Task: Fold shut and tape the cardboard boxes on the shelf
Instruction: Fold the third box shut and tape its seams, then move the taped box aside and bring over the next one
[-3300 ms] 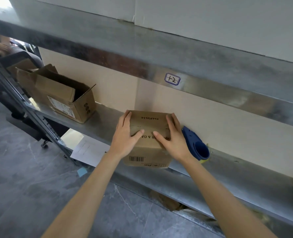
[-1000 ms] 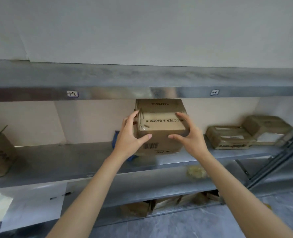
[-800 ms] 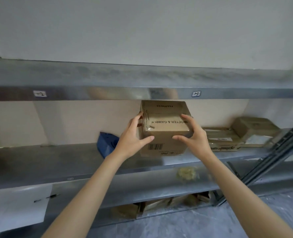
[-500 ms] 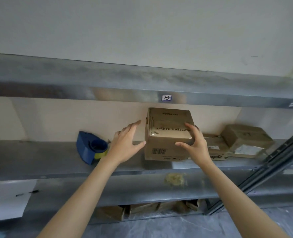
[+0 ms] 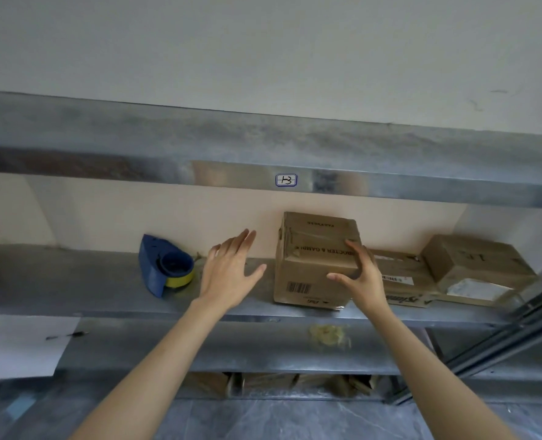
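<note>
Squarely upright on the grey metal shelf [image 5: 73,281], right of centre and close to the cream back wall: a brown cardboard box [image 5: 304,269], roughly cube-shaped, top flaps folded flat and shut, a glossy strip of clear tape across the lid and down over the upper left edge. Black print upside down on the lid, a barcode low on the front face, some creasing along the bottom edge. Right grip [image 5: 361,274] curled round the box's upper right corner, fingers [image 5: 351,246] lying on the lid's right edge, thumb pressed to the front face. Left grip [image 5: 231,271] spread flat, fingers straight and slightly fanned, holding nothing, clear of the box on its left, hovering over the shelf between the box and a blue tape dispenser [image 5: 165,268] with a yellow-edged roll. Just beside the box on the right, partly hidden by the right wrist, a flat cardboard package [image 5: 401,281], and past it another closed carton [image 5: 475,265] overlapping it. Overhead, an upper shelf [image 5: 168,144] with a small handwritten label [image 5: 286,180]. Lower down, a white sheet of paper [image 5: 15,344] at the left and a yellowish crumpled wad [image 5: 328,335].
</note>
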